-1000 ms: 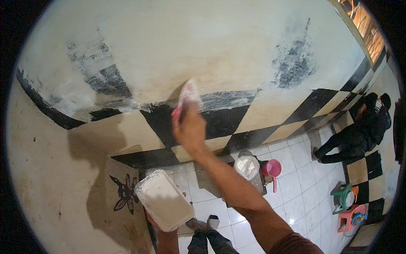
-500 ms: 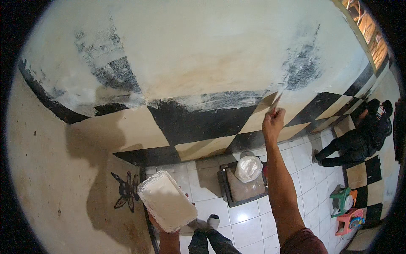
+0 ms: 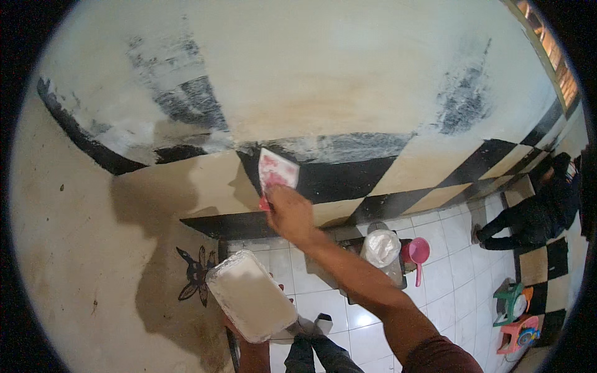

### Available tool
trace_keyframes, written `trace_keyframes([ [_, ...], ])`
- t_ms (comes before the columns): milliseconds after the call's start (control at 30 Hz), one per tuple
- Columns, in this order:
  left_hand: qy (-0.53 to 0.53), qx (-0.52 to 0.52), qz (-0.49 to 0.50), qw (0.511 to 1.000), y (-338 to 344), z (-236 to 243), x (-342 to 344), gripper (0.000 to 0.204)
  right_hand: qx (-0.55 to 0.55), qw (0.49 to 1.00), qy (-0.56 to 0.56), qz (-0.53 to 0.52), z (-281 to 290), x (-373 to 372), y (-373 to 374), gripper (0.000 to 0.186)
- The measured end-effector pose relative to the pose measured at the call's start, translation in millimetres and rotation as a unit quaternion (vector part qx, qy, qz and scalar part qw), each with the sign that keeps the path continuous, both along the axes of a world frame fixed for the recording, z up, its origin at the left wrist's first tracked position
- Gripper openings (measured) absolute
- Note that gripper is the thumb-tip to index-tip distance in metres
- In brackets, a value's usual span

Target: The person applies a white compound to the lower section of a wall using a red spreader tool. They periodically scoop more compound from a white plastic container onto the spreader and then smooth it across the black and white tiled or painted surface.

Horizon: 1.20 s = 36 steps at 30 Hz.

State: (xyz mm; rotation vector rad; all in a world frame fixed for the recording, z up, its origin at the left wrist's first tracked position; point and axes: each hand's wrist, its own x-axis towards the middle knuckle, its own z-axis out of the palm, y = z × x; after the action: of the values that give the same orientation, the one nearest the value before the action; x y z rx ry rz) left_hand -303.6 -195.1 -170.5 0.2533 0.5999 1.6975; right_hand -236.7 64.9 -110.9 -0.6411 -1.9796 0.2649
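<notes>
Short dk maroon sleeve [image 3: 444, 357], well up the arm from R hand [image 3: 292, 214]; forearm [image 3: 351, 268] bare btwn. Dk greyish trousers [image 3: 331, 355], well below same hand.

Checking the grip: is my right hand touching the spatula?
Touching: the head view shows the right hand gripping the lower end of the spatula.

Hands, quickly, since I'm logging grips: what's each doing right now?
Left hand: holding a rectangular container of pale paste.
Right hand: closed on a red-and-white scraper.
</notes>
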Motion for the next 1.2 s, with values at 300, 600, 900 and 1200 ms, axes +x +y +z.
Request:
trace_keyframes([
  [300,-0.257,0.071,0.077,0.961,-15,-3,10,0.103,0.210,0.926,-0.299,-0.101,-54,23,89,0.030],
  [600,0.012,-0.151,0.009,0.988,-47,-99,-31,0.074,-0.145,0.986,-0.066,-0.058,-67,119,23,0.019],
  [900,0.286,-0.260,0.090,0.918,-43,-108,-64,0.061,-0.145,0.916,0.273,-0.254,12,183,98,0.018],
  [1200,-0.020,0.006,0.080,0.997,-66,-31,-103,0.080,-0.081,0.975,0.174,-0.112,-1,-78,25,0.015],
])
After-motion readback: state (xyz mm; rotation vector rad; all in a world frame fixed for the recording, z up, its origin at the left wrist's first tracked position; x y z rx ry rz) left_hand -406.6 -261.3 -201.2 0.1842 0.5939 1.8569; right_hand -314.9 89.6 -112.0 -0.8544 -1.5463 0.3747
